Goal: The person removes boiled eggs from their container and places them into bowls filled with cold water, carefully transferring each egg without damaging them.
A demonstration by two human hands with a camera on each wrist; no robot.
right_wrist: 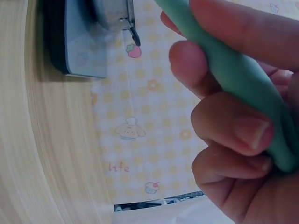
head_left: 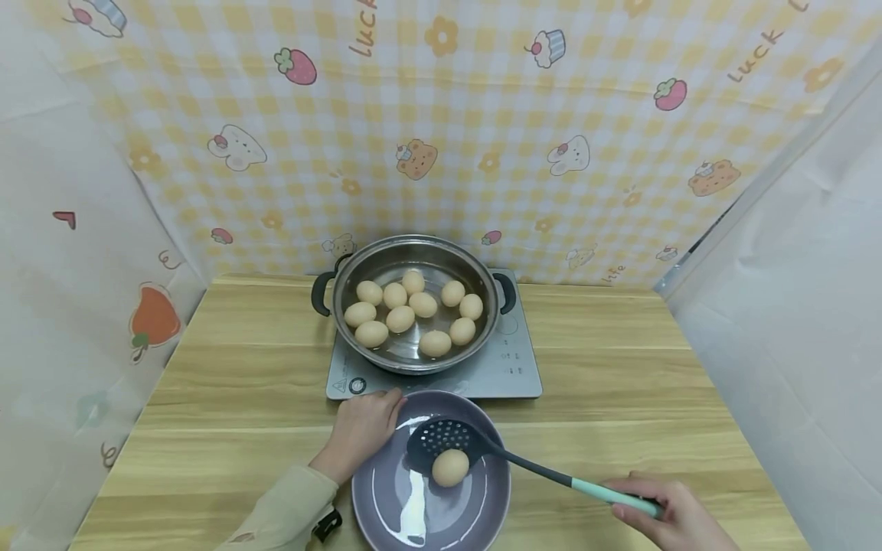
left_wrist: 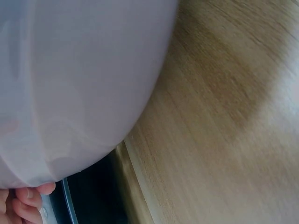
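Observation:
My right hand (head_left: pixel 671 514) grips the mint-green handle of a black skimmer (head_left: pixel 534 465); in the right wrist view its fingers curl round that green handle (right_wrist: pixel 233 70). The skimmer's perforated head is over a purple-grey plate (head_left: pixel 475 528). One brown egg (head_left: pixel 451 467) lies at the near edge of the head; whether it rests on the skimmer or the plate, I cannot tell. My left hand (head_left: pixel 365 428) holds the plate's far-left rim, and its curled fingertips (left_wrist: pixel 29 198) show at the plate's edge (left_wrist: pixel 93 93) in the left wrist view.
Behind the plate, a steel pot (head_left: pixel 413 363) with black side handles holds several brown eggs (head_left: pixel 400 319) in water. It sits on a grey induction cooktop (head_left: pixel 520 375). The wooden table (head_left: pixel 592 344) backs onto a checked yellow cloth (head_left: pixel 448 99), with white sheets at both sides.

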